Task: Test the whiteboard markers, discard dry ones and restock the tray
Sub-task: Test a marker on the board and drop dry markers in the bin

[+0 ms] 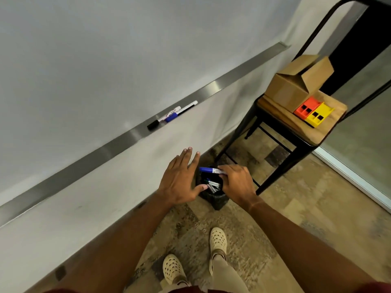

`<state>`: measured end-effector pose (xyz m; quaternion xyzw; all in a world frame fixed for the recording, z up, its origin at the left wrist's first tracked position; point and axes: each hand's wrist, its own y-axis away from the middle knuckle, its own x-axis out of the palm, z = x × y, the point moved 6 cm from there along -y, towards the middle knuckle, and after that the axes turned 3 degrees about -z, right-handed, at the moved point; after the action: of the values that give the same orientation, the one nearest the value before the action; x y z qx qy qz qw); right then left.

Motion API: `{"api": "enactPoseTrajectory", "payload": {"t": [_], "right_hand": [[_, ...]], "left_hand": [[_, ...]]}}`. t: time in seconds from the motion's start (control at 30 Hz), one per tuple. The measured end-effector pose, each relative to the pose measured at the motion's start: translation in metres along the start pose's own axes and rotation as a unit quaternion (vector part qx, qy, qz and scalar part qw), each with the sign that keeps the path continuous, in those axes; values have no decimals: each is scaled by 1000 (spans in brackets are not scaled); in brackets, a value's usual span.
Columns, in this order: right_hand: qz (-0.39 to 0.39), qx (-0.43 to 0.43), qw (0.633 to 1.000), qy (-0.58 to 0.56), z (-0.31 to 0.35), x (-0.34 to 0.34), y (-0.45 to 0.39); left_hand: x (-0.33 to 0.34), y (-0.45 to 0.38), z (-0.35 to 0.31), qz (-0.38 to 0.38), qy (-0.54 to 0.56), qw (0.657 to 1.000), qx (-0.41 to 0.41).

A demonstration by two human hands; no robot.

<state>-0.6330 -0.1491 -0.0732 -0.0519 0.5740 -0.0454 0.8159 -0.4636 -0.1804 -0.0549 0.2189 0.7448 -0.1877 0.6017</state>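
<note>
A blue-capped whiteboard marker with a white barrel [212,170] lies level in the fingers of the right hand [237,182], which grips its barrel end while the blue cap points left. It hangs directly above the mouth of a small black bin lined with a dark bag [215,200] that stands on the floor close to the wall. Inside the bin sits a loose bunch of discarded markers [212,185], white barrels with blue, green and dark caps, lying tilted across one another; their count cannot be told. The left hand [182,180] is spread flat and empty, fingers extended, its thumb reaching over the bin's left rim.

Up and to the left, a long brushed-metal tray [101,152] runs along the bottom of the whiteboard [84,60]. 2 markers rest on it side by side and touching: a black-capped marker with a printed white barrel [163,119] and a slimmer white marker with a black band and a blue cap [182,112].

To the right stands a black metal stool with a wooden seat [330,132]. On that surface sit an open brown cardboard box [296,85], its contents hidden, and just beside it an orange plastic holder [307,108] and a yellow plastic holder [319,116], touching each other, each with 2 dark square slots.

Below, 2 cream perforated clogs [218,242] stand on the patterned floor.
</note>
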Motion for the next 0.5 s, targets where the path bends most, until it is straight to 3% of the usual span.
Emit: {"api": "enactPoseTrajectory", "payload": {"t": [0.27, 0.5], "right_hand": [[77, 26, 997, -11, -91, 41, -7], [104, 0, 995, 14, -130, 75, -26]], "left_hand": [[58, -39, -26, 66, 16, 996, -60], [86, -55, -26, 72, 10, 992, -99]]}}
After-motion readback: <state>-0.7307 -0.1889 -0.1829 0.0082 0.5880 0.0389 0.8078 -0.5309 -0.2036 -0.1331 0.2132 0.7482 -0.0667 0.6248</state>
